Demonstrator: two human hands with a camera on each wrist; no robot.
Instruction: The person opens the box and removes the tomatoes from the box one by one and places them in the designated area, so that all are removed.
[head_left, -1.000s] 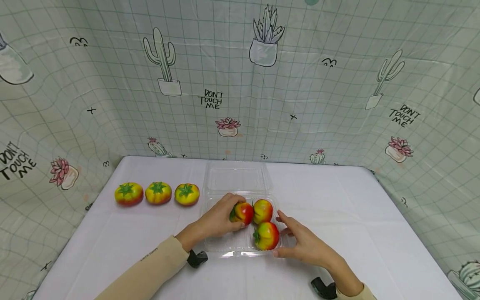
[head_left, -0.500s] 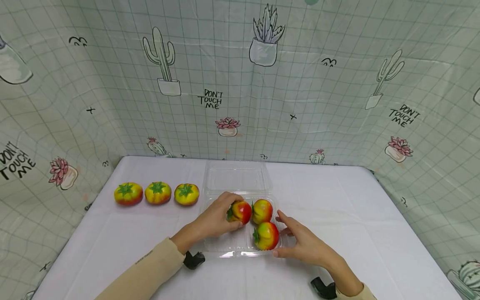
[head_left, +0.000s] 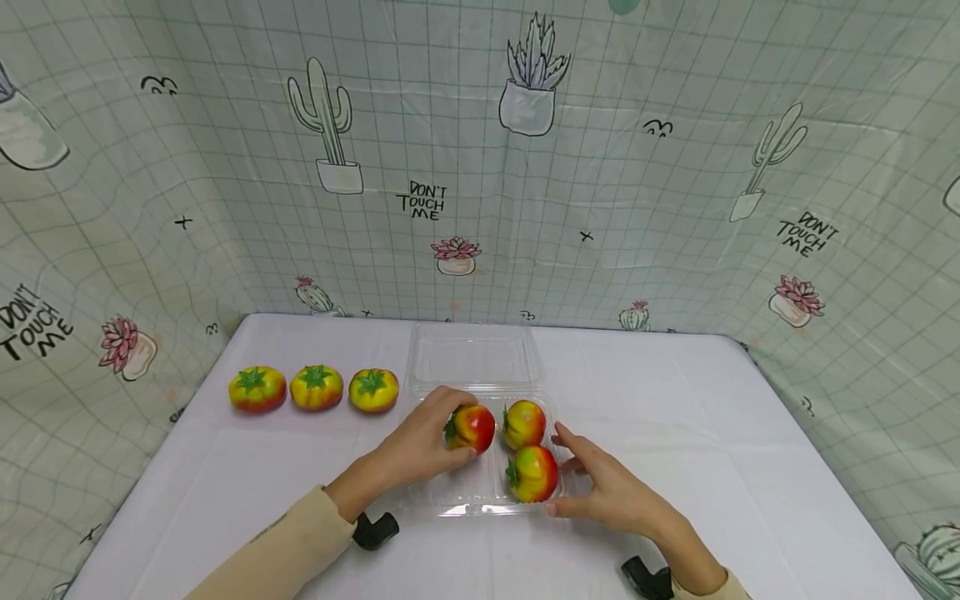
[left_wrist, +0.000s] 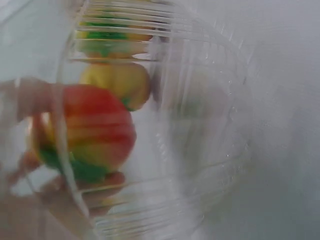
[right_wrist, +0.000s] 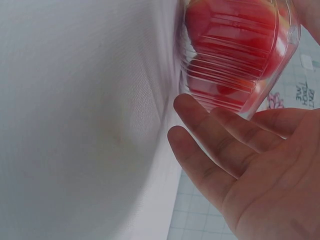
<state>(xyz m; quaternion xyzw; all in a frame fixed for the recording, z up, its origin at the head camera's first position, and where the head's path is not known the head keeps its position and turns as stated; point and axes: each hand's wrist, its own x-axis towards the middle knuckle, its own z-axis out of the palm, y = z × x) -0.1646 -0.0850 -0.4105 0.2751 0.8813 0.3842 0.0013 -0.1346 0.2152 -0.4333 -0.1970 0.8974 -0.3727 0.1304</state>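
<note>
My left hand (head_left: 420, 437) grips a red and yellow tomato (head_left: 474, 428) with a green calyx, over the left part of a clear plastic clamshell box (head_left: 480, 509). Through the box's ribbed wall, the left wrist view shows fingers and thumb around that tomato (left_wrist: 100, 125). Two more tomatoes lie on their sides in the box's right part, a rear one (head_left: 525, 423) and a front one (head_left: 534, 473). My right hand (head_left: 611, 492) stays beside the box's right wall, its fingers (right_wrist: 215, 140) extended and loosely bent, with nothing in them.
Three tomatoes stand in a row left of the box: a left one (head_left: 257, 390), a middle one (head_left: 317, 387) and a right one (head_left: 373, 391). The box's lid (head_left: 476, 354) lies folded back behind it. A white cloth covers the table (head_left: 660, 400); a printed curtain (head_left: 480, 292) rises behind.
My left hand has drawn the held tomato a little to the left, widening the gap to the rear right tomato. The right hand has stayed in place.
</note>
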